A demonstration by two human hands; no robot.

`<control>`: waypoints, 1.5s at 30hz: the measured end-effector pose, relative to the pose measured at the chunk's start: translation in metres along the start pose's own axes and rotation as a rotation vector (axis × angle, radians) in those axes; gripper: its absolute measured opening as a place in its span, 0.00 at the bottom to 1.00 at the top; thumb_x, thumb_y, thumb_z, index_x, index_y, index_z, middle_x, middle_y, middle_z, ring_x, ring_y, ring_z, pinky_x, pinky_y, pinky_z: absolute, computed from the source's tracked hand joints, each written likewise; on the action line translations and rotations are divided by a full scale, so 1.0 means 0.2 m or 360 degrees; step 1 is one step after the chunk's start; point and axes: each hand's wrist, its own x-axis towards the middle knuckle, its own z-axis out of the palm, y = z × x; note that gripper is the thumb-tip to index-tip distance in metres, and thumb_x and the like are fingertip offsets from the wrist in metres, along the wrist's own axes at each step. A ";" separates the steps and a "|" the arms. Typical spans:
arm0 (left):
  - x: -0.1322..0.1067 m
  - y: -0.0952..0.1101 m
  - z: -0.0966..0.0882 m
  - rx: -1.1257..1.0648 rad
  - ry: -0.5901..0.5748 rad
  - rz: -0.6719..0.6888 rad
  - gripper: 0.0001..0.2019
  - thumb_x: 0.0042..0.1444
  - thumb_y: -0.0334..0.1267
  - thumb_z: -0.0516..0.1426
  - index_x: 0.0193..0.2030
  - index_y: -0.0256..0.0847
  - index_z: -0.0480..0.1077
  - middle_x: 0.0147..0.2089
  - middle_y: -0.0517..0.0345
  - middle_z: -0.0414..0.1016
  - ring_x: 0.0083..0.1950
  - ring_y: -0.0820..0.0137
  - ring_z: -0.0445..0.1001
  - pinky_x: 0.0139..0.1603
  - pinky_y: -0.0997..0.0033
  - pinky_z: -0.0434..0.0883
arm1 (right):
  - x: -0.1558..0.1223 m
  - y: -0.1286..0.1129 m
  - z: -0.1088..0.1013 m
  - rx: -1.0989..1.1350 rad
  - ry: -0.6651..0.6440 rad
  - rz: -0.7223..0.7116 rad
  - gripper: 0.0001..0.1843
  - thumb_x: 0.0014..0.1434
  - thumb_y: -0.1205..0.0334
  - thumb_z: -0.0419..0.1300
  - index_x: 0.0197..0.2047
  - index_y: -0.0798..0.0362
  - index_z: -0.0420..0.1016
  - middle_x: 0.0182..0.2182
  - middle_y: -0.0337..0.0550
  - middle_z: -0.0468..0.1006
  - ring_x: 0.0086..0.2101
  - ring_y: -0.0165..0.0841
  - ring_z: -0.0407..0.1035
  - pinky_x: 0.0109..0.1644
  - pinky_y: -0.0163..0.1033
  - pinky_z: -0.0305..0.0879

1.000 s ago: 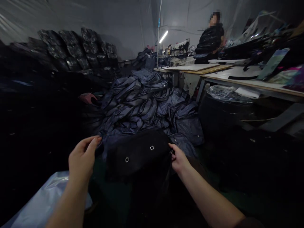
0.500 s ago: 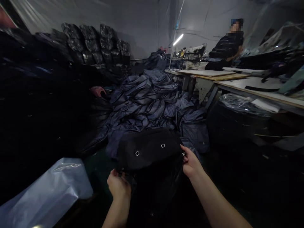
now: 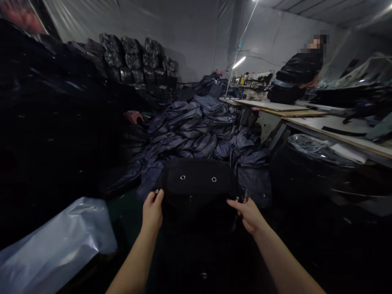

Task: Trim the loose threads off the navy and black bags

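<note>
A black fabric bag [image 3: 197,185] with two metal eyelets on its upper face is held up in front of me. My left hand [image 3: 153,210] is closed on the bag's left edge, near a small metal fitting. My right hand [image 3: 248,212] is closed on the bag's right edge, pinching what looks like a zipper pull. The bag's lower part hangs down between my forearms and is lost in shadow.
Behind the bag lies a big heap of dark blue bags [image 3: 196,130]. Wrapped black bundles [image 3: 134,61] are stacked at the back left. A clear plastic bag [image 3: 55,245] lies lower left. Work tables [image 3: 309,118] stand right, with a person [image 3: 298,75] behind them.
My left hand has gone from open in the air to gripping the bag's left edge. The bag has been raised and squared up between both hands. The view has tilted upward.
</note>
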 end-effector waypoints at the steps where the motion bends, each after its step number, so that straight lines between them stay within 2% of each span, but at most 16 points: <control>1: 0.03 0.07 0.01 -0.0046 0.0018 0.0052 0.18 0.48 0.55 0.55 0.28 0.42 0.60 0.28 0.64 0.65 0.34 0.72 0.68 0.32 0.76 0.66 | 0.01 -0.02 0.01 -0.0009 -0.0027 -0.0028 0.16 0.38 0.65 0.73 0.31 0.56 0.75 0.25 0.39 0.78 0.25 0.31 0.71 0.29 0.36 0.68; 4: 0.10 0.32 0.02 -0.0194 0.0044 0.0233 0.17 0.48 0.54 0.57 0.26 0.42 0.60 0.25 0.65 0.63 0.31 0.74 0.67 0.30 0.78 0.65 | 0.07 -0.09 0.06 0.0023 -0.0016 -0.0149 0.21 0.42 0.61 0.71 0.41 0.57 0.77 0.37 0.46 0.81 0.36 0.39 0.74 0.40 0.43 0.70; 7: 0.09 0.62 -0.01 -0.0488 -0.0042 0.0477 0.13 0.49 0.48 0.59 0.28 0.41 0.64 0.26 0.65 0.65 0.30 0.76 0.67 0.31 0.78 0.66 | 0.14 -0.20 0.13 0.0104 -0.0023 -0.0285 0.22 0.44 0.58 0.70 0.43 0.56 0.77 0.40 0.47 0.80 0.38 0.40 0.75 0.42 0.44 0.71; 10: 0.01 0.88 -0.10 -0.0688 -0.0161 0.0608 0.10 0.48 0.43 0.62 0.28 0.40 0.68 0.26 0.65 0.67 0.27 0.77 0.67 0.27 0.79 0.66 | 0.14 -0.29 0.22 0.0160 -0.0031 -0.0419 0.20 0.44 0.58 0.70 0.40 0.55 0.78 0.39 0.45 0.81 0.37 0.38 0.75 0.41 0.42 0.70; 13: -0.08 1.03 -0.23 -0.0544 -0.0181 0.0556 0.10 0.47 0.41 0.64 0.26 0.39 0.70 0.23 0.65 0.67 0.22 0.78 0.66 0.21 0.82 0.65 | 0.06 -0.32 0.29 0.0251 -0.0119 -0.0481 0.17 0.44 0.58 0.70 0.38 0.54 0.79 0.38 0.44 0.81 0.40 0.38 0.74 0.45 0.41 0.69; 16: -0.14 1.04 -0.33 -0.0399 -0.0159 0.0361 0.10 0.45 0.41 0.65 0.27 0.38 0.71 0.22 0.65 0.69 0.21 0.78 0.67 0.20 0.82 0.66 | -0.05 -0.29 0.29 0.0375 -0.0290 -0.0339 0.16 0.44 0.59 0.70 0.39 0.54 0.79 0.39 0.45 0.81 0.43 0.40 0.73 0.50 0.44 0.67; 21: -0.11 0.90 -0.42 -0.0290 -0.0044 -0.0087 0.08 0.43 0.36 0.65 0.31 0.38 0.74 0.27 0.61 0.76 0.27 0.72 0.74 0.25 0.78 0.72 | -0.21 -0.19 0.22 0.0552 -0.0541 0.0119 0.18 0.43 0.59 0.71 0.39 0.56 0.79 0.37 0.47 0.81 0.41 0.42 0.75 0.50 0.46 0.67; 25: -0.05 0.79 -0.41 -0.0309 0.0106 -0.0179 0.05 0.44 0.31 0.63 0.30 0.39 0.73 0.24 0.64 0.76 0.24 0.74 0.73 0.23 0.80 0.71 | -0.33 -0.18 0.19 0.0645 -0.0702 0.0398 0.16 0.49 0.58 0.67 0.40 0.58 0.79 0.35 0.48 0.82 0.38 0.41 0.76 0.48 0.45 0.69; 28: -0.01 0.74 -0.38 -0.0349 0.0016 -0.0257 0.04 0.45 0.29 0.61 0.31 0.38 0.73 0.26 0.64 0.77 0.26 0.74 0.74 0.27 0.79 0.73 | -0.40 -0.19 0.19 0.0686 -0.0694 0.0453 0.15 0.50 0.60 0.67 0.39 0.59 0.79 0.32 0.47 0.82 0.35 0.39 0.76 0.44 0.43 0.70; 31: -0.01 0.72 -0.34 -0.0342 -0.0099 -0.0433 0.05 0.47 0.30 0.60 0.33 0.37 0.74 0.28 0.62 0.78 0.25 0.73 0.74 0.30 0.75 0.74 | -0.43 -0.20 0.17 0.0692 -0.0642 0.0461 0.14 0.50 0.59 0.66 0.38 0.59 0.78 0.30 0.46 0.81 0.32 0.36 0.76 0.41 0.40 0.71; 34: -0.03 0.73 -0.31 -0.0332 -0.0209 -0.0559 0.06 0.49 0.32 0.58 0.35 0.37 0.74 0.27 0.61 0.78 0.25 0.72 0.74 0.28 0.75 0.73 | -0.39 -0.19 0.12 0.0636 -0.0582 0.0406 0.15 0.51 0.56 0.66 0.37 0.58 0.78 0.30 0.45 0.80 0.32 0.35 0.74 0.39 0.38 0.69; 36: -0.04 0.74 -0.31 -0.0344 -0.0320 -0.0521 0.05 0.50 0.34 0.59 0.34 0.38 0.74 0.28 0.61 0.78 0.25 0.72 0.73 0.27 0.77 0.72 | -0.33 -0.15 0.05 0.0478 -0.0421 0.0315 0.15 0.51 0.53 0.66 0.34 0.57 0.77 0.27 0.42 0.78 0.28 0.32 0.72 0.35 0.37 0.68; 39: -0.07 0.77 -0.32 -0.0330 -0.0478 -0.0336 0.08 0.47 0.38 0.63 0.36 0.41 0.75 0.30 0.62 0.78 0.28 0.73 0.73 0.28 0.79 0.71 | -0.25 -0.07 -0.11 -0.0058 0.0011 -0.0030 0.17 0.49 0.49 0.66 0.27 0.56 0.74 0.21 0.37 0.73 0.24 0.29 0.67 0.30 0.34 0.63; 41: -0.11 0.80 -0.30 -0.0273 -0.0506 -0.0220 0.14 0.43 0.40 0.66 0.38 0.42 0.75 0.33 0.62 0.78 0.31 0.71 0.74 0.29 0.79 0.71 | -0.22 -0.03 -0.24 -0.0521 0.0229 -0.0275 0.16 0.50 0.49 0.65 0.28 0.56 0.74 0.22 0.37 0.72 0.25 0.29 0.66 0.30 0.34 0.61; 43: -0.18 0.86 -0.25 -0.0203 -0.0529 -0.0109 0.15 0.41 0.42 0.67 0.38 0.42 0.75 0.34 0.60 0.78 0.33 0.70 0.74 0.30 0.77 0.72 | -0.24 -0.07 -0.33 -0.0875 0.0388 -0.0455 0.16 0.54 0.49 0.61 0.31 0.54 0.74 0.25 0.39 0.74 0.27 0.31 0.67 0.32 0.35 0.62; 45: -0.27 0.93 -0.18 -0.0108 -0.0608 0.0055 0.12 0.42 0.43 0.66 0.34 0.41 0.76 0.32 0.59 0.77 0.32 0.69 0.73 0.31 0.75 0.72 | -0.29 -0.18 -0.35 -0.1097 0.0430 -0.0734 0.13 0.56 0.51 0.60 0.37 0.52 0.75 0.30 0.41 0.76 0.31 0.33 0.69 0.35 0.36 0.64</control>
